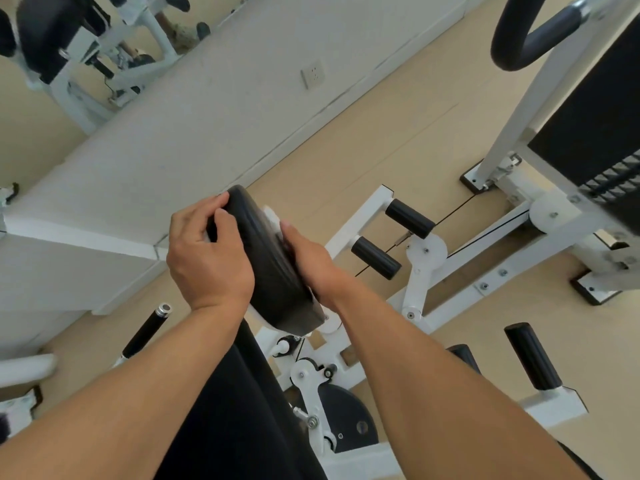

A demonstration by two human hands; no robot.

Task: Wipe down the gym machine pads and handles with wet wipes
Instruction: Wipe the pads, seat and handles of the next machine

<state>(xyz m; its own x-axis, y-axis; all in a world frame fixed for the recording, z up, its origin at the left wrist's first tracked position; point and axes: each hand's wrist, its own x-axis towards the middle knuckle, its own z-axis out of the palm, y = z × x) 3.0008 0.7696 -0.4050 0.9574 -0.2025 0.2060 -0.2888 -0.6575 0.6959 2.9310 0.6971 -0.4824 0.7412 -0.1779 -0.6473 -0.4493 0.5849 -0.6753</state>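
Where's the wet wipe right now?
In the head view, the wet wipe is just left of centre, under the right hand on the far side of the black pad, which the left hand grips from the other side.

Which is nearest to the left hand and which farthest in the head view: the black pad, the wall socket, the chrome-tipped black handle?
1. Black pad: gripped by the left hand.
2. Chrome-tipped black handle: below, lower left.
3. Wall socket: on the wall, far above.
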